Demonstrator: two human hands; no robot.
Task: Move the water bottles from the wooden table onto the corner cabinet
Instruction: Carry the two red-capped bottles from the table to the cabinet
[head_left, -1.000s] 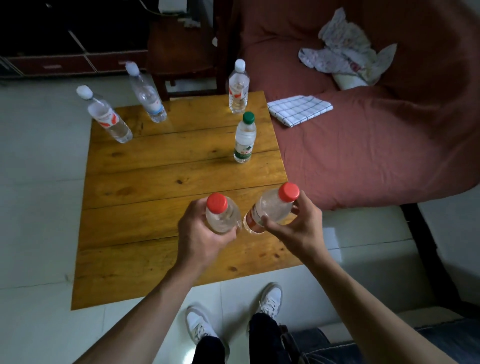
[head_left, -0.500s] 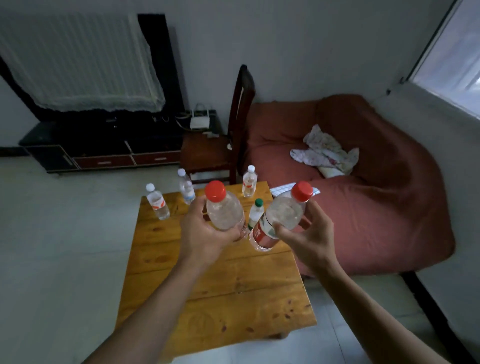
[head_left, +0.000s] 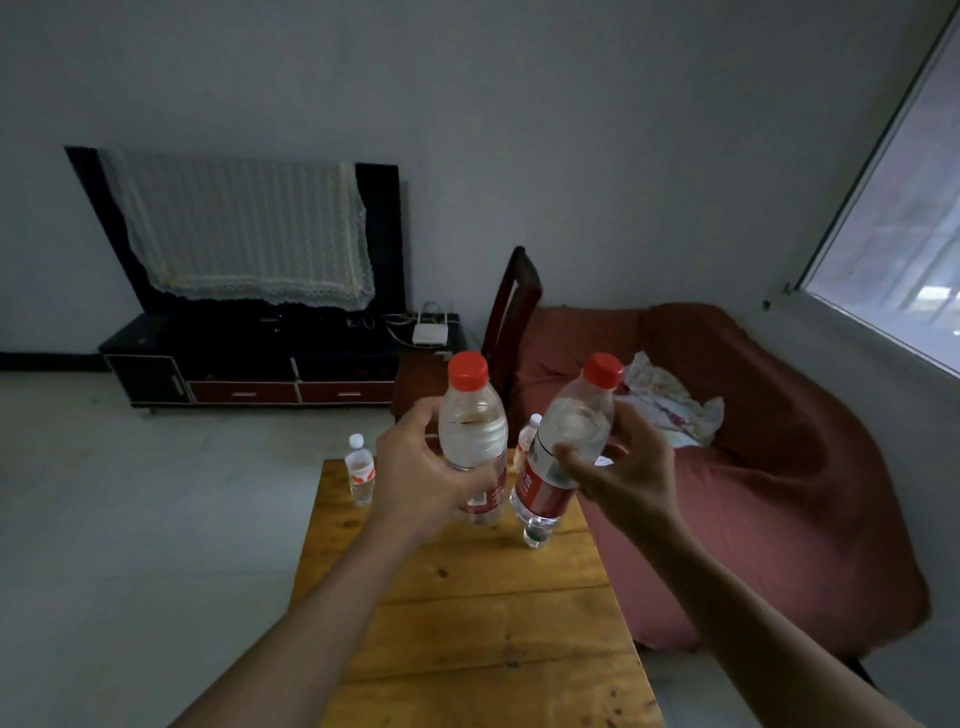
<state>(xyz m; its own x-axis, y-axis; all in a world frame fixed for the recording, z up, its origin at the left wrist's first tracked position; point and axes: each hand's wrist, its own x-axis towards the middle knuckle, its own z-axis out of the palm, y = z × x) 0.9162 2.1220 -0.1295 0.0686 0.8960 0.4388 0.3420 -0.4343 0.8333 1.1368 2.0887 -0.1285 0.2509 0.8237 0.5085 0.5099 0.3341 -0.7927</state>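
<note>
The two red-capped bottles are off the wooden table (head_left: 467, 613) now: a second ago I had them low, close over the near planks, and now both ride at chest height in front of me, so the pick-up is done and I judge the carry to the cabinet is what comes next. My view has also swung up from the tabletop to the room, which fits me setting off. The left bottle (head_left: 471, 436) stands nearly upright, my left hand (head_left: 415, 478) wrapped around its lower body over the red label. The right bottle (head_left: 563, 447) tilts, cap leaning to the right and base toward the left bottle, my right hand (head_left: 618, 467) gripping its middle with fingers curled around it. The two bottles are close at their bases; I cannot tell whether they touch. Both forearms reach forward over the table, elbows low. On the far end of the table more bottles wait: a white-capped bottle (head_left: 359, 470) at the left corner and another small bottle (head_left: 527, 439) peeking between the two I hold. Beyond stands the dark cabinet (head_left: 249, 364) against the wall, with a chair (head_left: 511, 312) and a red-covered sofa (head_left: 779, 467) to the right.
</note>
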